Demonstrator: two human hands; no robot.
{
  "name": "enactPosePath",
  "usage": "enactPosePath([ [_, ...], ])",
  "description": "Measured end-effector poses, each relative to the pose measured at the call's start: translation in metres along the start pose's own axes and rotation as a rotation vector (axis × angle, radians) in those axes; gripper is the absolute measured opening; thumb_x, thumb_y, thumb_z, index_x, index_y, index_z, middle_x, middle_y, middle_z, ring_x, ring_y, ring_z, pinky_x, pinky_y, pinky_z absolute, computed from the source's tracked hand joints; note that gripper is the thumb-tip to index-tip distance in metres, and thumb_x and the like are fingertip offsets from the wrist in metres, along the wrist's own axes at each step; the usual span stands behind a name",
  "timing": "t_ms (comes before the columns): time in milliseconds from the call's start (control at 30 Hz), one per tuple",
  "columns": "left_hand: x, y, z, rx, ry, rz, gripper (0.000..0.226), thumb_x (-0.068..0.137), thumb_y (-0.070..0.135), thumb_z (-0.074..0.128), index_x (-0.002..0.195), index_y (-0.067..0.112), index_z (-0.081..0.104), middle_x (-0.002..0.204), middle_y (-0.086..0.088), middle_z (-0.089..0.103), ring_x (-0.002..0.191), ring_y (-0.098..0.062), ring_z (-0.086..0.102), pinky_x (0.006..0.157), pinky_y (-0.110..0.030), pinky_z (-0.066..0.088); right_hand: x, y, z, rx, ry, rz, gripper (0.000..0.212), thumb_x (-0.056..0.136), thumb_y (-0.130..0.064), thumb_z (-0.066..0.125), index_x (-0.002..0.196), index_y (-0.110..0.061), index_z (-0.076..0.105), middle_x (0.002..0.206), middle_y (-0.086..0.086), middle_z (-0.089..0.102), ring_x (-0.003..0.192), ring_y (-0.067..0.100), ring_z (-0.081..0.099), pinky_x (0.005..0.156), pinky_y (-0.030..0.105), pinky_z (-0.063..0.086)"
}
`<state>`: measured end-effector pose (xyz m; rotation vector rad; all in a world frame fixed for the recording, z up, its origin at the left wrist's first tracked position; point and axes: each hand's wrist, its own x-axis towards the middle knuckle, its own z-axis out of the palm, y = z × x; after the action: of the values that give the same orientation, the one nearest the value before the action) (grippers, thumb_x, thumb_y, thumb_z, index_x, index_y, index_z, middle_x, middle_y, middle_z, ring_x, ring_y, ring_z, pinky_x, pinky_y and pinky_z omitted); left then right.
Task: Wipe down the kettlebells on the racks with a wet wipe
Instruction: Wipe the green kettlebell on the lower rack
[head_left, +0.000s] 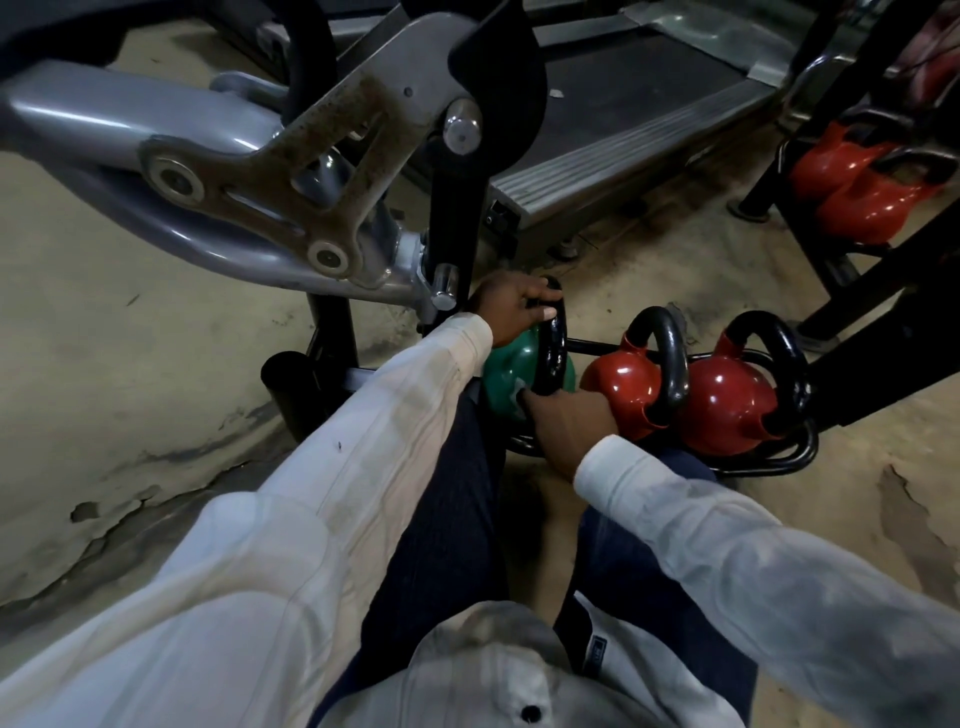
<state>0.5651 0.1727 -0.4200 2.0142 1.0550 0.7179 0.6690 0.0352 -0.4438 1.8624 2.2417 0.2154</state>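
- Three glossy kettlebells sit on our low black rack (779, 464): the green kettlebell (505, 375), with two red kettlebells (631, 385) at its 3 o'clock.
- Our left hand (511, 312) curls round the green one's black loop handle, whose long axis runs 12 to 6.
- Our right hand (567, 422) is nearer the round body and touches it from 5 o'clock. We cannot tell its grip.

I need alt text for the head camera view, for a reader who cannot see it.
A person's left hand grips the black handle of a green kettlebell on a low black rack, while the right hand touches its body. Two red kettlebells sit beside it.
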Motion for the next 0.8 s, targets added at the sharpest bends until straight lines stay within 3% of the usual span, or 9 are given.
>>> enactPosePath([
  [67, -0.001, 0.001, 0.0, -0.002, 0.007, -0.001, 0.034, 0.086, 0.012, 0.071, 0.12, 0.01, 0.067, 0.137, -0.012, 0.056, 0.127, -0.018, 0.051, 0.088, -0.003, 0.025, -0.015, 0.01, 0.012, 0.054, 0.149, -0.081, 0.051, 0.088, -0.022, 0.064, 0.137, -0.026, 0.05, 0.076, 0.002, 0.068, 0.059, 0.025, 0.066, 0.048, 0.027, 0.04],
  [133, -0.001, 0.003, 0.0, -0.007, 0.009, -0.007, 0.034, 0.087, 0.012, 0.07, 0.12, 0.009, 0.067, 0.137, -0.013, 0.056, 0.127, -0.018, 0.051, 0.087, -0.001, 0.024, -0.026, 0.021, 0.026, 0.178, 0.305, -0.097, 0.035, 0.079, -0.022, 0.073, 0.111, -0.027, 0.063, 0.06, -0.001, 0.063, 0.044, 0.021, 0.059, 0.041, 0.023, 0.04],
  [267, -0.008, 0.007, 0.005, 0.016, 0.11, 0.022, 0.031, 0.086, 0.008, 0.069, 0.117, 0.007, 0.069, 0.13, -0.014, 0.061, 0.123, -0.023, 0.055, 0.088, -0.005, 0.027, -0.046, 0.038, 0.024, 0.583, 0.355, 0.174, 0.015, 0.09, -0.023, 0.062, 0.104, -0.026, 0.068, 0.068, -0.004, 0.066, 0.055, 0.01, 0.059, 0.051, 0.02, 0.037],
  [333, -0.015, 0.012, 0.013, 0.037, 0.187, 0.089, 0.027, 0.084, 0.004, 0.07, 0.11, 0.003, 0.072, 0.119, -0.016, 0.066, 0.114, -0.028, 0.059, 0.092, -0.013, 0.034, -0.05, 0.046, 0.015, 1.02, 0.342, 0.396, 0.015, 0.091, -0.019, 0.066, 0.1, -0.029, 0.07, 0.074, -0.004, 0.068, 0.059, 0.007, 0.063, 0.054, 0.025, 0.05],
  [400, -0.024, 0.021, 0.025, 0.013, 0.197, 0.151, 0.023, 0.085, 0.007, 0.069, 0.108, 0.005, 0.073, 0.112, -0.012, 0.068, 0.106, -0.024, 0.063, 0.096, -0.022, 0.043, -0.054, 0.055, 0.007, 1.373, 0.355, 0.566, 0.019, 0.091, -0.012, 0.066, 0.093, -0.03, 0.07, 0.067, -0.002, 0.066, 0.054, 0.007, 0.061, 0.054, 0.027, 0.051],
  [533, -0.039, 0.049, 0.047, -0.034, 0.123, 0.213, 0.023, 0.09, 0.022, 0.066, 0.112, 0.017, 0.07, 0.107, 0.0, 0.068, 0.095, -0.011, 0.064, 0.09, -0.024, 0.05, -0.062, 0.075, 0.008, 1.492, 0.495, 0.675, 0.012, 0.082, -0.025, 0.074, 0.093, -0.027, 0.076, 0.09, 0.005, 0.072, 0.082, 0.016, 0.066, 0.079, 0.03, 0.053],
  [600, -0.041, 0.058, 0.059, -0.137, 0.029, 0.134, 0.026, 0.088, 0.026, 0.068, 0.114, 0.018, 0.068, 0.106, 0.001, 0.068, 0.095, -0.009, 0.064, 0.088, -0.018, 0.049, -0.066, 0.081, 0.004, 1.529, 0.512, 0.701, 0.019, 0.077, -0.031, 0.075, 0.095, -0.025, 0.075, 0.1, 0.013, 0.069, 0.086, 0.018, 0.067, 0.079, 0.03, 0.053],
  [700, -0.039, 0.064, 0.078, -0.373, -0.186, -0.052, 0.037, 0.08, 0.036, 0.073, 0.114, 0.025, 0.066, 0.104, 0.004, 0.071, 0.096, -0.009, 0.067, 0.09, -0.03, 0.053, -0.07, 0.088, -0.002, 1.703, 0.51, 0.716, 0.012, 0.088, -0.009, 0.069, 0.098, -0.016, 0.068, 0.097, 0.01, 0.072, 0.086, 0.017, 0.067, 0.073, 0.028, 0.054],
  [800, -0.035, 0.068, 0.089, -0.479, -0.229, -0.093, 0.024, 0.084, 0.016, 0.071, 0.107, 0.02, 0.069, 0.096, -0.002, 0.072, 0.087, -0.015, 0.068, 0.078, -0.034, 0.057, -0.073, 0.096, -0.004, 1.759, 0.491, 0.656, 0.026, 0.086, 0.002, 0.067, 0.103, -0.017, 0.06, 0.099, 0.009, 0.071, 0.089, 0.021, 0.066, 0.074, 0.03, 0.056],
])
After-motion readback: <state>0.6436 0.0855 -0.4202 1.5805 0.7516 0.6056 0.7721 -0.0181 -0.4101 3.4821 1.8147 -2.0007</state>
